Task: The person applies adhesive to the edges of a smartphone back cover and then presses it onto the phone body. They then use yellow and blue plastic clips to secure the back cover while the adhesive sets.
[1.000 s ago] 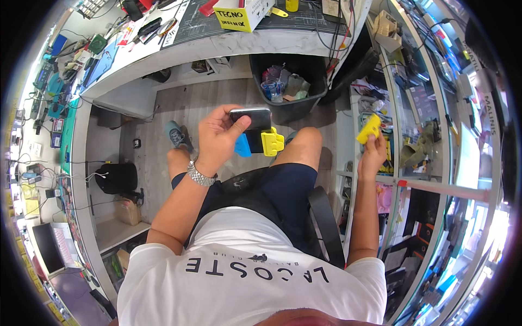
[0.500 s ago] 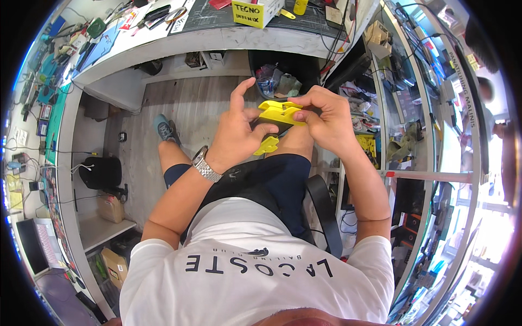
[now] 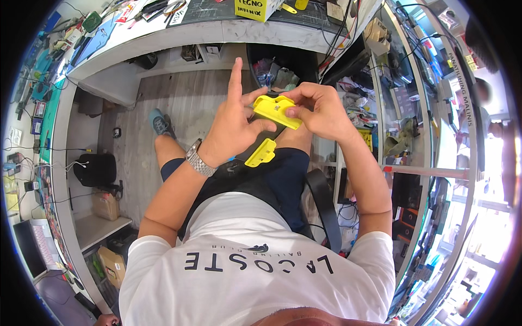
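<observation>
My right hand point(image 3: 324, 111) pinches a yellow plastic spring clamp point(image 3: 276, 111) between thumb and fingers. A dark flat slab point(image 3: 275, 132), perhaps a phone, shows below it, mostly hidden. My left hand point(image 3: 231, 127) grips the slab's left side with thumb and lower fingers, its index finger stretched upward. A second yellow clamp point(image 3: 261, 153) sits below the left thumb at the slab's near side; whether it is fixed there I cannot tell. Both hands are above my lap.
A cluttered white workbench point(image 3: 212, 34) runs across the far side, with a yellow box point(image 3: 254, 10) on it. Under it stands a black bin point(image 3: 300, 61) holding plastic waste. Glass shelves point(image 3: 405, 125) full of goods line the right. A black stool point(image 3: 98, 169) is at left.
The upper clamp has turned so its broad yellow face shows. My left index finger has straightened upward. The lower clamp has moved a little down and left and shows more fully.
</observation>
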`<state>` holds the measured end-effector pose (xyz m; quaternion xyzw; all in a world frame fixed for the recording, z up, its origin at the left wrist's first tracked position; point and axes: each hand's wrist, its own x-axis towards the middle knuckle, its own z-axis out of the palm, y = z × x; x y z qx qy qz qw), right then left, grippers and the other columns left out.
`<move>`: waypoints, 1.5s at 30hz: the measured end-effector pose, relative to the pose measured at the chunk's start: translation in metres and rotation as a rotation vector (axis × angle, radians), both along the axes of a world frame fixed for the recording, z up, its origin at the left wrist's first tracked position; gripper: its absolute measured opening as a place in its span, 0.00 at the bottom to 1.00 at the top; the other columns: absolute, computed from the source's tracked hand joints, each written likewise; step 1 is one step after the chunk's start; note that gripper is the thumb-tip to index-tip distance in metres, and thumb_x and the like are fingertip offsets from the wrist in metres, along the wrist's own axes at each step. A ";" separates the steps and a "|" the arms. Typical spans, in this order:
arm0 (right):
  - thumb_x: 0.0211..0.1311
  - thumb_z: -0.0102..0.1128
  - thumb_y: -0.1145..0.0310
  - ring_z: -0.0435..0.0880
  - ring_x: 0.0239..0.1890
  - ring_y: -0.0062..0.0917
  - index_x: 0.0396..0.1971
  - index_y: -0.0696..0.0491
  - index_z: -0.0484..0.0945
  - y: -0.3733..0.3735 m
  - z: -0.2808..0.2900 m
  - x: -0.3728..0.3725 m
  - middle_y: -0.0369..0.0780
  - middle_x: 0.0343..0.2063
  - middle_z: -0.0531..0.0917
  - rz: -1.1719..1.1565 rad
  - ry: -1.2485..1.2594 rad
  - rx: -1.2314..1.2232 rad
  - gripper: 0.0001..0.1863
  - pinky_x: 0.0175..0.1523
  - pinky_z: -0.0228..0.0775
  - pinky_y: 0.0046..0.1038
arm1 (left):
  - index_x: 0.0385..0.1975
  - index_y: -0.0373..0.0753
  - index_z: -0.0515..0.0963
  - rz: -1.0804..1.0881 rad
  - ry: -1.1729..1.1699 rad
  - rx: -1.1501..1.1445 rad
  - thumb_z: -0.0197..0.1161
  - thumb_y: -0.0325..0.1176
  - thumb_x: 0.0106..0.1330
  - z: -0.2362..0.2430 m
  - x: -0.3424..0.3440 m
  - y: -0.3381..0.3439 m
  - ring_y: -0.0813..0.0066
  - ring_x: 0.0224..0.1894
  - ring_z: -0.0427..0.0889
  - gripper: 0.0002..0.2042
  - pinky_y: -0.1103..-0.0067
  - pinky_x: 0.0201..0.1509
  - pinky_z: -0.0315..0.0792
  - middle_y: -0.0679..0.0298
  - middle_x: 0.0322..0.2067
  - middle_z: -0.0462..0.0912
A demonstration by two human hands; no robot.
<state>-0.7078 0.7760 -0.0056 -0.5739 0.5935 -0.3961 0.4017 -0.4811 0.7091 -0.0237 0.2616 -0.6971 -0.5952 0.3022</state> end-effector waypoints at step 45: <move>0.64 0.68 0.63 0.85 0.33 0.21 0.55 0.60 0.82 0.374 0.258 -0.086 0.40 0.38 0.87 -1.714 0.729 -0.355 0.23 0.36 0.76 0.24 | 0.68 0.29 0.65 0.068 0.210 0.276 0.58 0.28 0.76 -0.013 0.013 -0.071 0.48 0.59 0.81 0.23 0.59 0.64 0.78 0.41 0.59 0.77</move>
